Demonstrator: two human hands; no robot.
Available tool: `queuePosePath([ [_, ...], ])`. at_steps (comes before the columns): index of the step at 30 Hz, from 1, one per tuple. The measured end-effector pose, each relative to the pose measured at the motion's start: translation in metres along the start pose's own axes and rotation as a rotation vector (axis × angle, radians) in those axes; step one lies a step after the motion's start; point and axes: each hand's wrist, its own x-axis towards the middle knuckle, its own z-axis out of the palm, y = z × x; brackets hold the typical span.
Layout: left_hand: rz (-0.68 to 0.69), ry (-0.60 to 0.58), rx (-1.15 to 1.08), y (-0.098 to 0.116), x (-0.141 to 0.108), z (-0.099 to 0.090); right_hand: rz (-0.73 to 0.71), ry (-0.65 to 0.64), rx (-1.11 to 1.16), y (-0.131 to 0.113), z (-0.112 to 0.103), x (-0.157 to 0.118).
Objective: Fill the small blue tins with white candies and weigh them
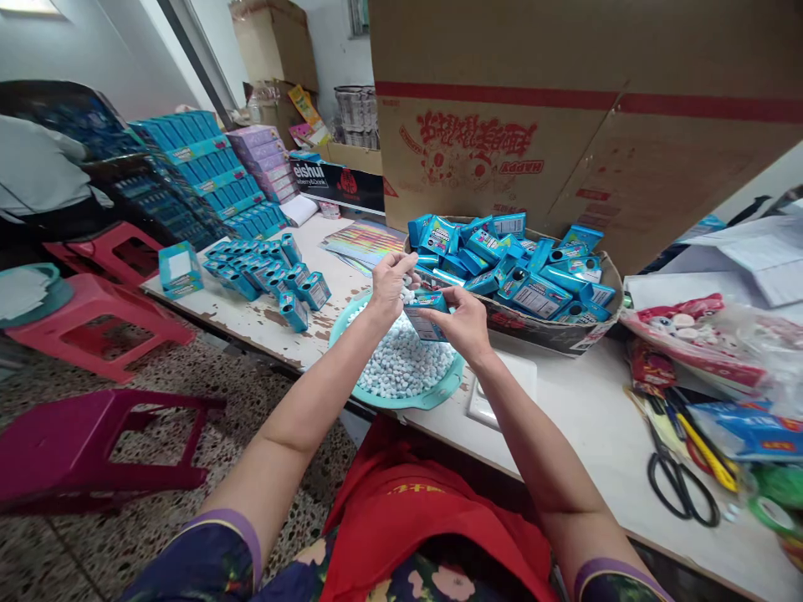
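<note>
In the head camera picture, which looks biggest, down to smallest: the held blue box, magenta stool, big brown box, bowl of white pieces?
1. Big brown box
2. Magenta stool
3. Bowl of white pieces
4. Held blue box

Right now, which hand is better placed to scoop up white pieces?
Left, I'd judge: the left hand is above the basin, pinching a few white pieces, while the right hand grips a blue box.
</note>
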Motion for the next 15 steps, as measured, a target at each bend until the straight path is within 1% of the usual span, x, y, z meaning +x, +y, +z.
queuePosePath([
  [5, 0.076, -0.077, 0.077, 0.001, 0.001, 0.004, 0.007, 0.000, 0.076, 0.004, 0.002, -0.001],
  [10, 0.113, -0.111, 0.100, 0.008, 0.000, 0.011, -0.007, 0.026, 0.152, 0.000, 0.000, -0.002],
  [12, 0.113, -0.104, 0.109, 0.010, -0.001, 0.013, -0.001, 0.033, 0.167, 0.000, 0.001, -0.003],
  [15, 0.062, -0.057, 0.133, 0.011, -0.002, 0.013, 0.030, 0.010, 0.165, 0.000, 0.004, -0.005],
])
